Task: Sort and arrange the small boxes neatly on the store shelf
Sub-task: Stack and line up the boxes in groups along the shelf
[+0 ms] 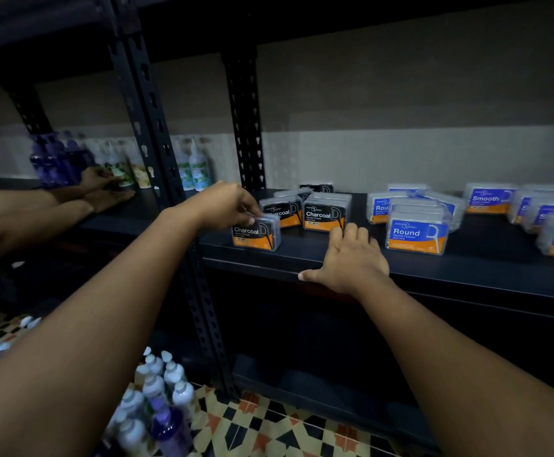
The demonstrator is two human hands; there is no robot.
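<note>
- Left hand (226,206), centre of the frame: fingers curled down onto the top rear edge of the front clear plastic box with a black and orange "Charcoal" label (256,234). It pinches the box lightly; the box stands upright on the dark metal shelf board (434,275), close to the front lip.
- Right hand (351,258), centre right: fingers loosely spread, palm down on the shelf edge, thumb hooked over the front lip. It holds nothing. Fingertips lie just beside the second upright "Charcoal" box (325,214).
- More "Charcoal" boxes (284,211) stand behind, staggered and angled, not in a row.
- Blue and orange "Round" box (417,234) stands right of centre, with further "Round" and "Smooth" boxes (490,199) scattered towards the right edge.
- Judgement: the step in hand is aligning the front "Charcoal" box with its own kind.
- Recommended: slide it rather than lift it, label square to the front, flush beside the second box.
- Recommended: use the free right hand as a stop against the neighbouring box so it does not topple.
- Risk: the box is narrow and light; a push high on it may tip it off the lip.
- Another person's hands (104,189) work among bottles (193,169) in the upper left bay, well apart.
</note>
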